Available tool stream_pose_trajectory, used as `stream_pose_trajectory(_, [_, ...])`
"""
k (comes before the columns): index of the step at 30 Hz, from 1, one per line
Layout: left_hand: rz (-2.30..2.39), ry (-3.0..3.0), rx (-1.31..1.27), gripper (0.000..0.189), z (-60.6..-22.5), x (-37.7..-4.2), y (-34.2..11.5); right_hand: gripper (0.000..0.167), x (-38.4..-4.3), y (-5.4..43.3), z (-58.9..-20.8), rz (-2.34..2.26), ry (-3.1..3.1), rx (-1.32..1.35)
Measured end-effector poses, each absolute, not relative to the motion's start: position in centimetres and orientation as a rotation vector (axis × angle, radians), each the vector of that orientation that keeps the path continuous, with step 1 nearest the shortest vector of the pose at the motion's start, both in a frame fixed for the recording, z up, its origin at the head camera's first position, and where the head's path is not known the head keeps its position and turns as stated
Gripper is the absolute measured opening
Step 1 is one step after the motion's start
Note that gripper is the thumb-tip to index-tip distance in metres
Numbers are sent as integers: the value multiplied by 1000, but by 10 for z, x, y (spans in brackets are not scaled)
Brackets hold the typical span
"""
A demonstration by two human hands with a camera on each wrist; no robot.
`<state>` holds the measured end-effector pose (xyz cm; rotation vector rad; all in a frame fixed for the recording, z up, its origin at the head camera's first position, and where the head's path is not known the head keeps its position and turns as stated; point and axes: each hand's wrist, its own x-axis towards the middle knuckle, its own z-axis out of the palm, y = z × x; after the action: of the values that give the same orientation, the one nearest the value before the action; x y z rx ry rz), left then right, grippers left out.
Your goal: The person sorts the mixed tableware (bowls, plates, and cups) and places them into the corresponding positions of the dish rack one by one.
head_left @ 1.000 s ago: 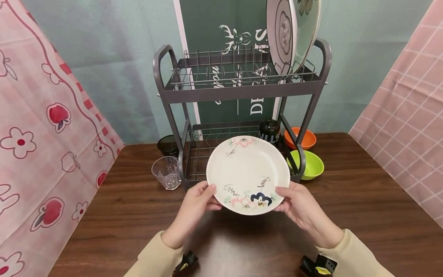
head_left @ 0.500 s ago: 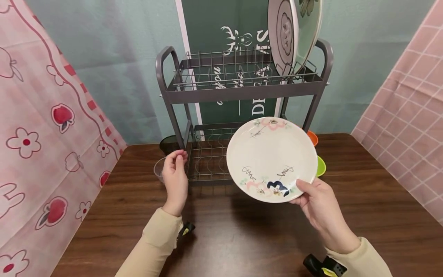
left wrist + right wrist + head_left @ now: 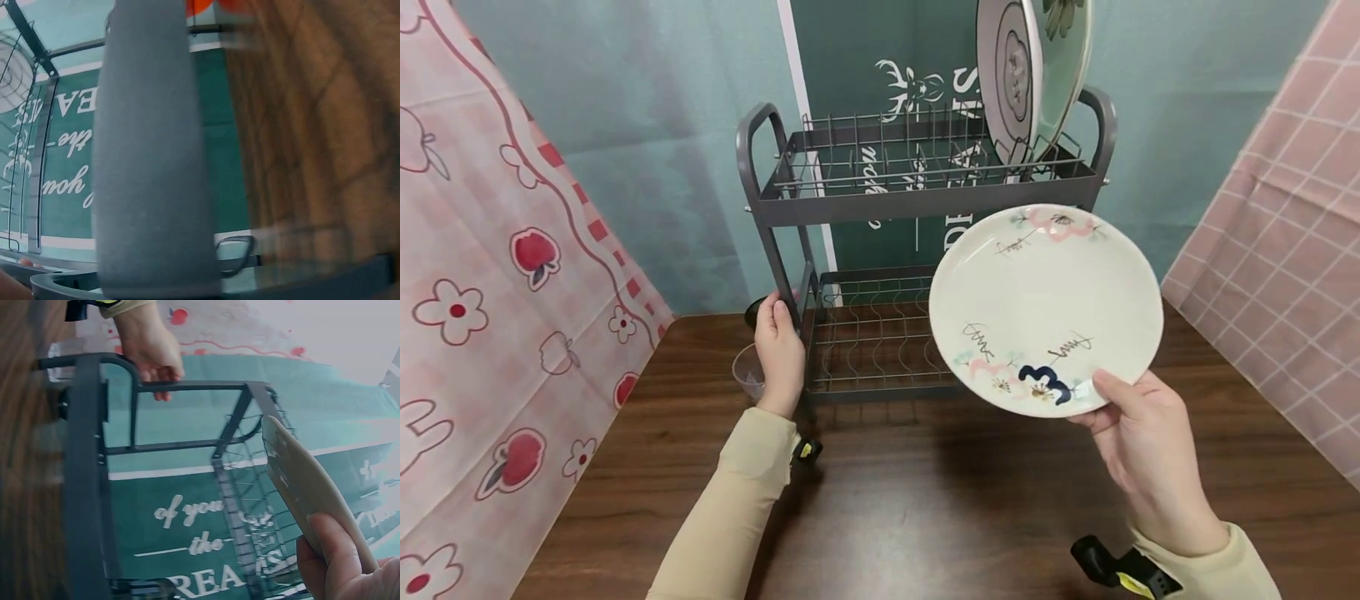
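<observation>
Above tabletop [image 3: 910, 508], right grip [image 3: 1152, 446] pinches plate [image 3: 1045, 308] by its edge; left grip [image 3: 781, 360] holds rack [image 3: 865, 207].

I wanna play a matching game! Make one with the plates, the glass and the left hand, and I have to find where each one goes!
1. plate with the navy flower
2. left hand
3. clear glass
4. pair of plates

A. on edge in the dish rack, top tier
B. on the table, left of the rack
C. in the right hand
D. gripping the rack's side

Pairs: 1-C, 2-D, 3-B, 4-A
</observation>
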<state>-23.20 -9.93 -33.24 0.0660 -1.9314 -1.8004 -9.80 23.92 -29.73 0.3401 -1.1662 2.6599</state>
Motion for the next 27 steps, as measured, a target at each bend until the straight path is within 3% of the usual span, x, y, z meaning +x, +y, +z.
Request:
stream_pose_trajectory(6, [-1832,-1914,81,35,-309,-227,-91,26,-96,243,-283,2631,-1014,384])
stream_pose_trajectory(18, [-1790,-1854,71,32,-329,-245,-95,25,-110,234,-239,2378,-708,133])
stream_pose_trajectory(27, [-1838,-1830,70,31,-329,-249,-98,31,-128,215,-204,2147,-708,175])
